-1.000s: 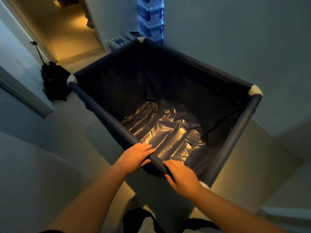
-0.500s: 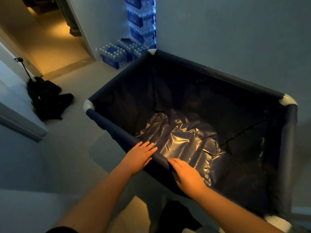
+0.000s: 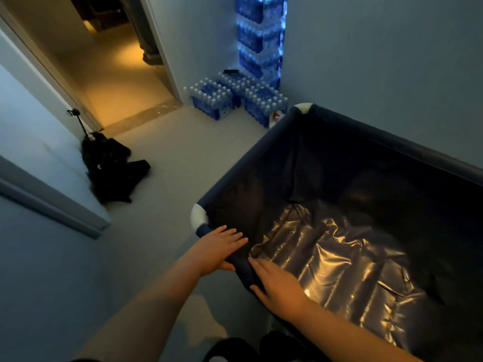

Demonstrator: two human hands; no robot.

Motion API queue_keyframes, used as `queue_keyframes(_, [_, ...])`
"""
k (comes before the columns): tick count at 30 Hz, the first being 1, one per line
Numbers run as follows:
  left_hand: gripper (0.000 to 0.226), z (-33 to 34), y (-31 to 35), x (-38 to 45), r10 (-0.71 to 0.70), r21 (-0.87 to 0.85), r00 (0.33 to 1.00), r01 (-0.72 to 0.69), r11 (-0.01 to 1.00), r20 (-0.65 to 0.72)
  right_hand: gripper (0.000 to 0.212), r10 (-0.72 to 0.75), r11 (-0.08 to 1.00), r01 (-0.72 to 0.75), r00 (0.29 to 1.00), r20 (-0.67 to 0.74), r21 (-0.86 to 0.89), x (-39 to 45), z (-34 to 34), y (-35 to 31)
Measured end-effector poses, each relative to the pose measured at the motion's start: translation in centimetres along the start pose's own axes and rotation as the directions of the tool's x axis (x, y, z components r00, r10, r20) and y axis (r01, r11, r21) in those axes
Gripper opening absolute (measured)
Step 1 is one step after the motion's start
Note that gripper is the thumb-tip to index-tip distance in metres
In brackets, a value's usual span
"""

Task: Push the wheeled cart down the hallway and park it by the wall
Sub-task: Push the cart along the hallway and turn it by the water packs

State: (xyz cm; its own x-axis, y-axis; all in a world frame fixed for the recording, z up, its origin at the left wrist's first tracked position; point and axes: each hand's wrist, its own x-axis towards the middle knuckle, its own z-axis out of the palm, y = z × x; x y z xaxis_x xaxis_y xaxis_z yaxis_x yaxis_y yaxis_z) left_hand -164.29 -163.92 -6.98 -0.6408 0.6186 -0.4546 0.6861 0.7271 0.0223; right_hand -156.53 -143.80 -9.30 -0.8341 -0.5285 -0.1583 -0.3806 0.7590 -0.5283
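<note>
The cart (image 3: 248,158) is a large dark-blue fabric bin with padded rails and white corner caps, empty, with a shiny crumpled liner at its bottom. It fills the right half of the view, its far long side close along the grey wall (image 3: 379,74). My left hand (image 3: 220,248) rests on the near rail just beside the white corner, fingers laid over the top. My right hand (image 3: 278,283) grips the same rail a little further right. Wheels are hidden under the bin.
Packs of bottled water (image 3: 235,100) sit on the floor ahead of the cart, with a tall stack (image 3: 258,35) against the wall. A black bag with a handle (image 3: 109,168) lies at the left wall. A lit doorway (image 3: 117,69) opens ahead left.
The cart has swung to the right and closer to the wall, now angled along it. My hands have slid along the rail toward its left white corner. The water packs are nearer.
</note>
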Motion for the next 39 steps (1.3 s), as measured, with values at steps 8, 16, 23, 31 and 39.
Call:
queue_keyframes(8, [0.071,-2.2,-13.4,3.1,0.109,0.058,0.992,-0.106,0.993,-0.068,0.055,0.159,0.985,-0.144,0.974,-0.163,0.099,12.8,-0.5,-3.5])
queue_keyframes(16, [0.064,-5.9,-21.0,11.5,0.368,0.226,0.928,-0.348,0.91,-0.051,0.053,0.52,0.828,-0.371,0.79,-0.325,0.42,22.3,-3.6,-2.7])
queue_keyframes(23, [0.061,-10.8,-24.8,20.3,0.539,0.303,0.842,-0.509,0.805,-0.018,0.059,0.662,0.707,-0.393,0.66,-0.355,0.588,28.7,-6.9,1.0])
queue_keyframes(31, [0.071,-14.7,-29.7,30.7,0.758,0.353,0.651,-0.721,0.597,0.047,0.069,0.883,0.469,-0.484,0.251,-0.396,0.739,38.3,-9.1,2.4])
queue_keyframes(39, [0.076,-19.3,-31.1,36.1,0.856,0.422,0.478,-0.829,0.366,0.197,0.086,0.906,0.093,-0.768,-0.199,-0.374,0.633,44.7,-9.8,2.1])
